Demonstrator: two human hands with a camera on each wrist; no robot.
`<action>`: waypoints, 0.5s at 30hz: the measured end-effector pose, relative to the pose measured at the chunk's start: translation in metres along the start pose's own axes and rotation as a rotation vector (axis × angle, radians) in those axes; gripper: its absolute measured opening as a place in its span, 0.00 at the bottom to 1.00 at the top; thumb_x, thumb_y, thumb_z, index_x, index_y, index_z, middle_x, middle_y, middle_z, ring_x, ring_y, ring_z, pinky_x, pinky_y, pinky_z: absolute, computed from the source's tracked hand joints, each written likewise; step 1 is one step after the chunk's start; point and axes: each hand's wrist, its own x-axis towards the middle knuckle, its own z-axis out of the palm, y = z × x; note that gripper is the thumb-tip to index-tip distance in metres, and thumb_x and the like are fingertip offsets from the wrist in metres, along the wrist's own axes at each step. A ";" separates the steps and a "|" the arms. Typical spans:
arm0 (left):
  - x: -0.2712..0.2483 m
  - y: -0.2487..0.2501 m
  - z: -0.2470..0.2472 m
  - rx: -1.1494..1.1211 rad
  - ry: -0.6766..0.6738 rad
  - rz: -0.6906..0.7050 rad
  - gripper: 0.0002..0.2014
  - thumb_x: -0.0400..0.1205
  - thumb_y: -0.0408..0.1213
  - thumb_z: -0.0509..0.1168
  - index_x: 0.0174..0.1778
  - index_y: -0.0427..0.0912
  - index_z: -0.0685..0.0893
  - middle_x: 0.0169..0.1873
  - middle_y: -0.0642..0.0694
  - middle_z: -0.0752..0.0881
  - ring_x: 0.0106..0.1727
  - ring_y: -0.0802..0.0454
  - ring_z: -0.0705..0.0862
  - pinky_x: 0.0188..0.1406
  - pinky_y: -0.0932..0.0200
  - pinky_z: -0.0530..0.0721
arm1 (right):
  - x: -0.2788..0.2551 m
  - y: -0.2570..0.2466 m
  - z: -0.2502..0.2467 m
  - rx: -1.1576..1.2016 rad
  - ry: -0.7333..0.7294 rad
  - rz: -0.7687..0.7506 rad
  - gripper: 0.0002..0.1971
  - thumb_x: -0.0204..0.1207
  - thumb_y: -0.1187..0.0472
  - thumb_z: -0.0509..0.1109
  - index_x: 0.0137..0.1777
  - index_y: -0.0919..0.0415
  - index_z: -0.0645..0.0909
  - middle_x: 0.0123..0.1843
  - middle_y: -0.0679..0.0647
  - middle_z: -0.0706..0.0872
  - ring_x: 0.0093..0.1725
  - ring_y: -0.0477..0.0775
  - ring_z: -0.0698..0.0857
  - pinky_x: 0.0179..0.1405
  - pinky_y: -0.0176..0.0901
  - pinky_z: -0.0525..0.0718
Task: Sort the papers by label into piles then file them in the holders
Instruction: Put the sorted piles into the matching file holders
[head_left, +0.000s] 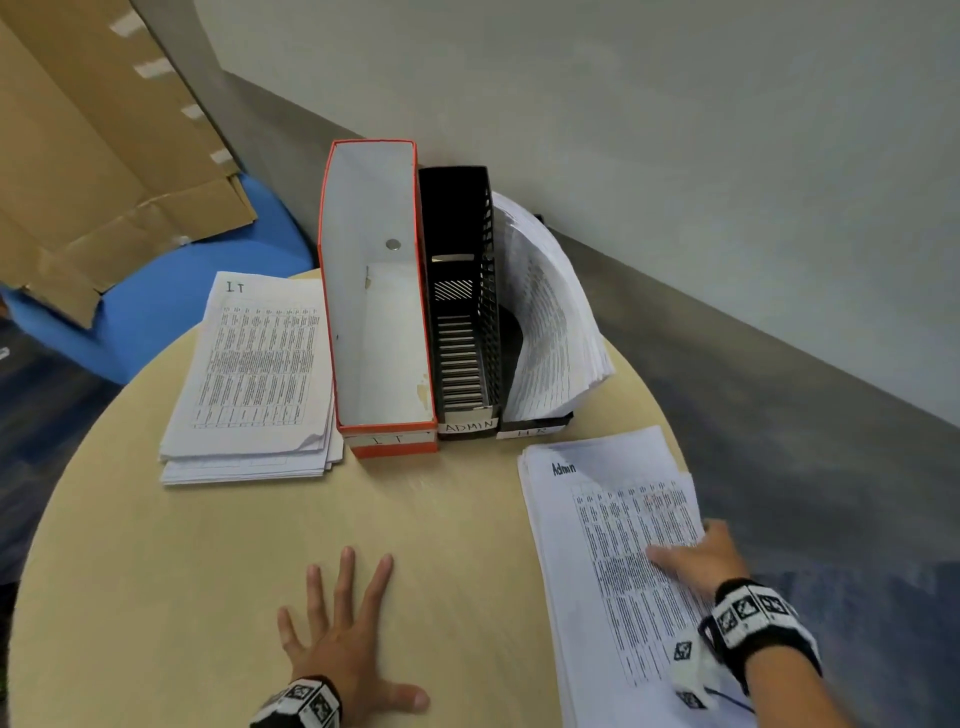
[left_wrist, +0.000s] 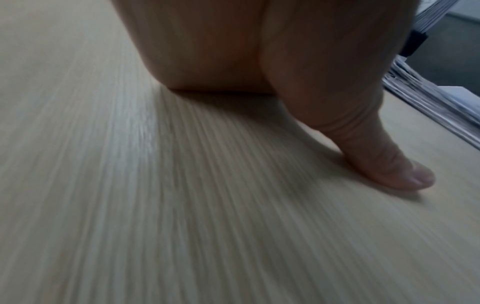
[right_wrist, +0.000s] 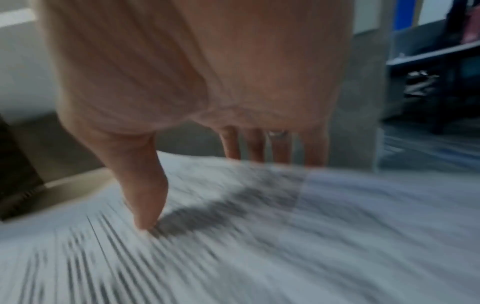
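Observation:
On the round wooden table (head_left: 441, 519) stand three holders side by side: an orange one labelled IT (head_left: 379, 312), a black mesh one labelled ADMIN (head_left: 462, 322), both with nothing inside, and a third holder (head_left: 535, 428) full of curved papers (head_left: 550, 322). The IT pile (head_left: 249, 374) lies left of the holders. The Admin pile (head_left: 613, 545) overhangs the table's right edge. My right hand (head_left: 701, 556) grips that pile's right edge, thumb (right_wrist: 145, 195) on top and fingers (right_wrist: 259, 148) below the sheets (right_wrist: 337, 226). My left hand (head_left: 348, 634) lies flat and spread on the bare wood (left_wrist: 155, 185).
Flattened brown cardboard (head_left: 104, 156) leans at the far left above a blue chair (head_left: 171, 312). A pale wall (head_left: 675, 130) runs close behind the holders. Grey floor (head_left: 805, 415) lies beyond the table's right edge.

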 end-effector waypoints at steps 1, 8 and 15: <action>0.001 0.000 0.000 0.000 -0.003 0.002 0.82 0.36 0.88 0.66 0.72 0.75 0.13 0.74 0.55 0.07 0.78 0.36 0.11 0.77 0.18 0.30 | -0.006 0.015 0.005 -0.023 -0.016 0.014 0.49 0.45 0.46 0.94 0.66 0.56 0.74 0.53 0.50 0.89 0.51 0.57 0.90 0.62 0.58 0.88; -0.002 -0.003 0.007 0.064 0.039 -0.003 0.80 0.39 0.87 0.68 0.73 0.75 0.14 0.75 0.55 0.08 0.79 0.35 0.13 0.78 0.17 0.33 | -0.047 0.059 0.013 -0.061 0.042 0.090 0.47 0.50 0.42 0.93 0.62 0.62 0.72 0.57 0.58 0.82 0.62 0.65 0.85 0.63 0.55 0.84; 0.000 0.001 0.015 0.059 0.106 0.013 0.80 0.43 0.84 0.72 0.73 0.74 0.14 0.78 0.52 0.11 0.82 0.34 0.17 0.79 0.17 0.36 | -0.078 0.070 0.025 0.138 0.044 -0.153 0.21 0.63 0.57 0.87 0.55 0.52 0.86 0.48 0.48 0.92 0.48 0.52 0.90 0.52 0.47 0.88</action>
